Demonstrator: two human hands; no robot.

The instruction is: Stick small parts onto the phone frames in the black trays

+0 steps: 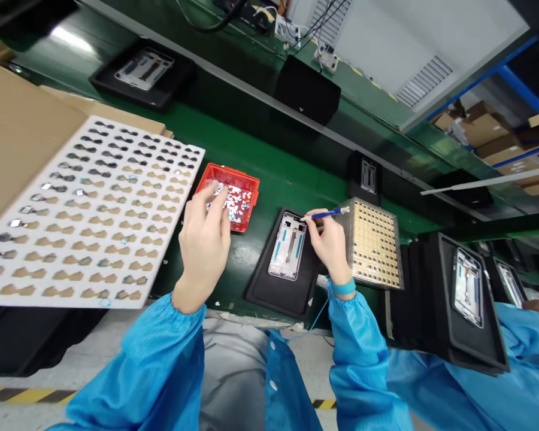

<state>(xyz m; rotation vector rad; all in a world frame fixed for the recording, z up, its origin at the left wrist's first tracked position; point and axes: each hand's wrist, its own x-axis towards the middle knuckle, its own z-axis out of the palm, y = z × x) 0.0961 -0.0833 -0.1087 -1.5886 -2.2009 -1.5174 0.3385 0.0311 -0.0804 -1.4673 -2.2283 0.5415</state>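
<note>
My left hand is over the near left side of a red bin, its fingers apart and nothing visible in them. Small white and shiny scraps lie in the bin. In my right hand is a slim blue pen-like tool with a whitish rear end. Its working tip is near the top edge of a silver phone frame, too small to make out. The frame lies on a black tray and has blue strips along both sides. A blue band circles my right wrist.
On the left stands a white foam tray with rows of slots, some holding small parts. A clear-sided tray of small dark parts is right of my right hand. Stacked black trays carry another frame, beside a co-worker's blue sleeve.
</note>
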